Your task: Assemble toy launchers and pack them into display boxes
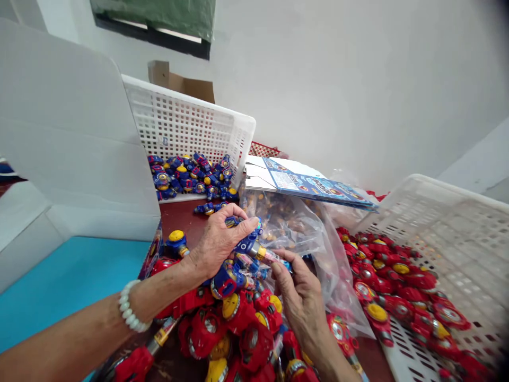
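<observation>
My left hand (pixel 220 236), with a pale bead bracelet on its wrist, is closed around a blue plastic toy (pixel 245 245). A small printed tube (pixel 267 256) sticks out of the toy's grey-and-yellow end. The fingers of my right hand (pixel 298 284) pinch the tube's far end. Below both hands lies a heap of red toys (pixel 209 326) with yellow and silver round parts, some with similar tubes on them. Several more blue toys (pixel 225 282) lie among them. Part of the held toy is hidden by my left fingers.
A white basket (pixel 191 114) of blue toys stands at the back left, another basket (pixel 457 212) of red toys at the right. A clear plastic bag (pixel 318 244) of small pieces lies between, under flat printed cartons (pixel 318 183). An open white box (pixel 79 159) with a blue bottom is at the left.
</observation>
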Demonstrator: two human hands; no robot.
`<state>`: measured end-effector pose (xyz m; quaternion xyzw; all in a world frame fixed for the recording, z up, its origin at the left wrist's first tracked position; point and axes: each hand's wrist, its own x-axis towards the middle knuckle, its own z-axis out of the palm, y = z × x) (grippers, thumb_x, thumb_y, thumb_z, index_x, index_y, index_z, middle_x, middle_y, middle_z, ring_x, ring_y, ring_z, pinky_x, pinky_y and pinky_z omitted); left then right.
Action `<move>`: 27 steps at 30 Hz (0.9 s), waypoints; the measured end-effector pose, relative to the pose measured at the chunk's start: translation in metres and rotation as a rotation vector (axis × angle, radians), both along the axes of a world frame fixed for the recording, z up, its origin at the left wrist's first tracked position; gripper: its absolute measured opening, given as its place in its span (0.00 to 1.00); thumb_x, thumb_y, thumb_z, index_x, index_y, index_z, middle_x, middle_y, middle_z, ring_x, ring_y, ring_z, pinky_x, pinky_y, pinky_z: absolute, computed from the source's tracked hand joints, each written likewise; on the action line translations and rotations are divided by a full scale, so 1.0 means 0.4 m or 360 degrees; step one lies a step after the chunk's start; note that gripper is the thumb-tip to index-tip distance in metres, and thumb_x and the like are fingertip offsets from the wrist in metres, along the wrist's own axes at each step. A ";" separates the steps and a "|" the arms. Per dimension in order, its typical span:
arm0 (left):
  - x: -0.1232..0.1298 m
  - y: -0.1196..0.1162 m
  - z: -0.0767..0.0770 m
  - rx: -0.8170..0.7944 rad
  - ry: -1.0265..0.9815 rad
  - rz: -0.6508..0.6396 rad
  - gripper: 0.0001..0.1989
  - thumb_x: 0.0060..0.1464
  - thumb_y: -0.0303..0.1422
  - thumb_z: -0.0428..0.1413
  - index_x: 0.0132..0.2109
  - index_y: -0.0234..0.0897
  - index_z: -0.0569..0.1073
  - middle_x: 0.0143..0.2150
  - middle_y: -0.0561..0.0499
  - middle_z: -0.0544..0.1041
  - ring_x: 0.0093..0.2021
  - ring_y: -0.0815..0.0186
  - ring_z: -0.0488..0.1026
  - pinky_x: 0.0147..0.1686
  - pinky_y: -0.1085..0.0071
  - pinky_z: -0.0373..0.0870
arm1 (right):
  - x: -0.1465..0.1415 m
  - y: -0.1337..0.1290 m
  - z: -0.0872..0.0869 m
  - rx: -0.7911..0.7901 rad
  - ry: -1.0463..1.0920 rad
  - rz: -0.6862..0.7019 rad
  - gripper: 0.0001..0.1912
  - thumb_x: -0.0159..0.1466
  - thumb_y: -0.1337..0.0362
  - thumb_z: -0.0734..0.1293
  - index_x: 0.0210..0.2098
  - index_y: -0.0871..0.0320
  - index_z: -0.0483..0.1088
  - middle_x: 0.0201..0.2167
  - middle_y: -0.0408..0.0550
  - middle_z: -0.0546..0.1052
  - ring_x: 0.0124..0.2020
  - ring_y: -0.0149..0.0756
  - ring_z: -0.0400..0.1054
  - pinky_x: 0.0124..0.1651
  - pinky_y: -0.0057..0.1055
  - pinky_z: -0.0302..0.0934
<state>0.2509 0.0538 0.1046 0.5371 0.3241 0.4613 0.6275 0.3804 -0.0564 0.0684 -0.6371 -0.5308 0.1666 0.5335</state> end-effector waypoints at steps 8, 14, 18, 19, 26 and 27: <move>-0.010 -0.005 -0.019 0.0438 0.0201 0.0213 0.13 0.49 0.43 0.60 0.31 0.38 0.69 0.25 0.57 0.69 0.24 0.72 0.65 0.25 0.77 0.64 | -0.003 0.013 0.000 -0.0242 0.0912 0.0340 0.17 0.61 0.47 0.65 0.34 0.56 0.63 0.17 0.32 0.57 0.13 0.20 0.45 0.14 0.19 0.47; -0.012 0.011 -0.029 0.0705 0.0492 0.0387 0.12 0.52 0.43 0.57 0.32 0.38 0.71 0.28 0.55 0.72 0.31 0.67 0.69 0.36 0.73 0.65 | -0.034 0.035 -0.006 -0.0328 0.1380 0.0256 0.25 0.52 0.45 0.71 0.27 0.55 0.55 0.17 0.31 0.57 0.13 0.18 0.40 0.11 0.16 0.45; -0.015 0.004 -0.035 0.0913 0.0523 0.0401 0.10 0.53 0.39 0.56 0.32 0.37 0.71 0.32 0.52 0.74 0.35 0.66 0.70 0.39 0.72 0.65 | -0.038 0.034 0.004 -0.0529 0.1696 0.0288 0.30 0.46 0.45 0.75 0.28 0.54 0.52 0.15 0.28 0.52 0.14 0.17 0.35 0.11 0.14 0.41; -0.016 0.003 -0.037 0.0934 0.0517 0.0413 0.10 0.53 0.39 0.56 0.32 0.37 0.71 0.33 0.52 0.74 0.35 0.66 0.70 0.40 0.72 0.65 | -0.036 0.032 0.006 -0.0577 0.1727 0.0294 0.30 0.45 0.45 0.75 0.28 0.54 0.53 0.15 0.28 0.52 0.14 0.18 0.34 0.11 0.14 0.41; -0.013 0.025 -0.042 0.0028 0.0275 0.0094 0.17 0.47 0.48 0.59 0.33 0.39 0.68 0.20 0.59 0.64 0.14 0.74 0.55 0.09 0.78 0.51 | -0.006 0.020 0.009 -0.0166 0.0008 0.0147 0.19 0.63 0.49 0.62 0.45 0.56 0.66 0.33 0.48 0.73 0.26 0.33 0.65 0.29 0.32 0.66; -0.014 0.026 -0.037 -0.0050 0.0230 0.0032 0.17 0.47 0.48 0.59 0.34 0.40 0.67 0.20 0.59 0.63 0.13 0.75 0.54 0.07 0.79 0.49 | 0.002 0.022 0.006 0.0010 -0.0387 0.0114 0.18 0.64 0.53 0.62 0.47 0.57 0.67 0.38 0.52 0.74 0.34 0.38 0.68 0.37 0.36 0.67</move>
